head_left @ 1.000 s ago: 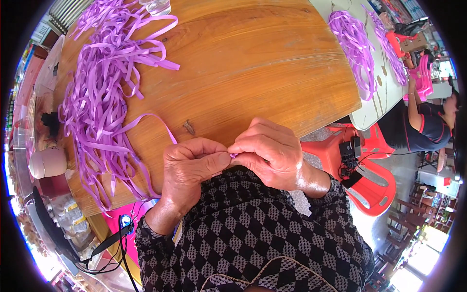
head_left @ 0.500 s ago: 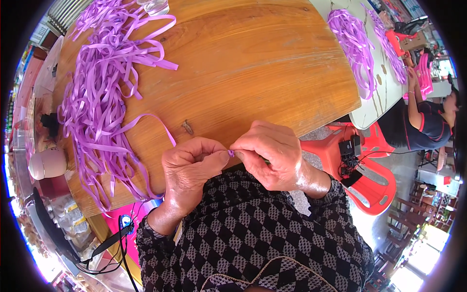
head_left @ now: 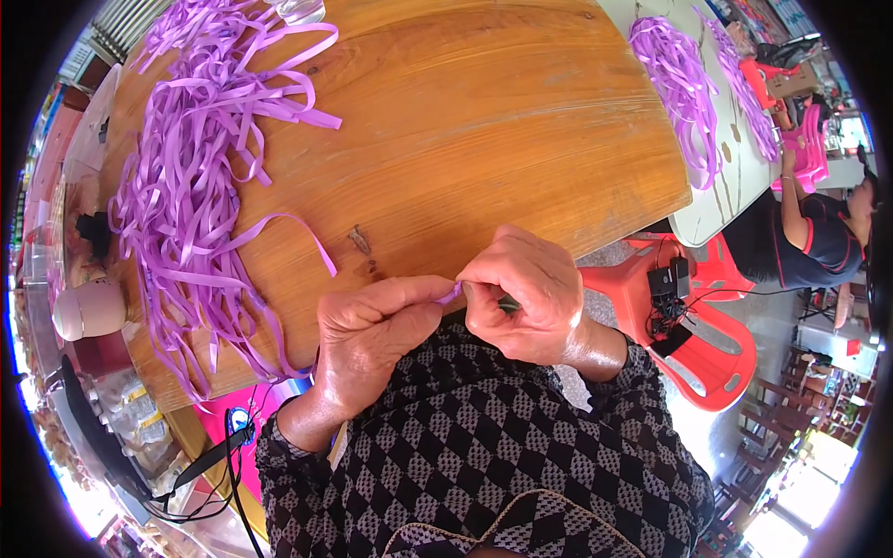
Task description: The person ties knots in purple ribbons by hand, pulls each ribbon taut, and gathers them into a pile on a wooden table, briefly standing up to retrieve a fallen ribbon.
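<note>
My left hand is closed, its thumb and forefinger pinching a short piece of purple ribbon. My right hand meets it at the fingertips, thumb and forefinger pinched at the other end of that piece. Most of the ribbon piece is hidden by the fingers. Both hands are held over the near edge of the wooden table, close to my body. Left of them lies a large tangled heap of purple ribbons. One strand from the heap curves toward my left hand, its tip lying on the wood just short of the knuckles.
More purple ribbons lie on a pale table at the right. Red plastic stools stand below it, one with black devices and cables. Another person is at the far right. A clear cup sits at the far edge.
Both hands have shifted slightly right. The ribbon between my fingertips was a small curled bit and now shows as a short slanted strip. My left fingers are straighter.
</note>
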`<state>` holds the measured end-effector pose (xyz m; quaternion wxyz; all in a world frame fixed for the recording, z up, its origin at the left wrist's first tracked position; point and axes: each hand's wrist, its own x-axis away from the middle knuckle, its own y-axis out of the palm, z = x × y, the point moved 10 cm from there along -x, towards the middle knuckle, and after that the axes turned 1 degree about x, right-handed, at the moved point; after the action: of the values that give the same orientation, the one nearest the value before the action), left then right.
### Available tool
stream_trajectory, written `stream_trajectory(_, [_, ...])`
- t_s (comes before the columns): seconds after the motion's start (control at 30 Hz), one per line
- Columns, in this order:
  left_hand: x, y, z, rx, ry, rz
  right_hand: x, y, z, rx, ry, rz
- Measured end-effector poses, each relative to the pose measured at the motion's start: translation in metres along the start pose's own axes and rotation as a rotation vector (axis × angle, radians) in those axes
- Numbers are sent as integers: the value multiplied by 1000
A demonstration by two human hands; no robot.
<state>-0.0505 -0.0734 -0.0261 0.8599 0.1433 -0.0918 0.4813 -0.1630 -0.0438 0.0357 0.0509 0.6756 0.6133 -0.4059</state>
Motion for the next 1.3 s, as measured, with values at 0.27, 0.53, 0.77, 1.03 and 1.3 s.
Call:
stream_trajectory(0.27, [-3,-6,-10,69,-88,3,1,0,16,-147,199,-67])
stream_trajectory(0.53, [-4,-5,-15,132,-164,2,-2,7,2,-141,-7,-100])
stream_trajectory(0.77, [2,-15,1,-15,-54,-37,5,10,10,-285,228,-170])
stream_trajectory(1.03, [4,-19,1,18,-22,28,12,21,26,-435,427,-168])
stream_trajectory(1.3, [5,-11,4,-56,17,-23,9,26,19,-413,369,-244])
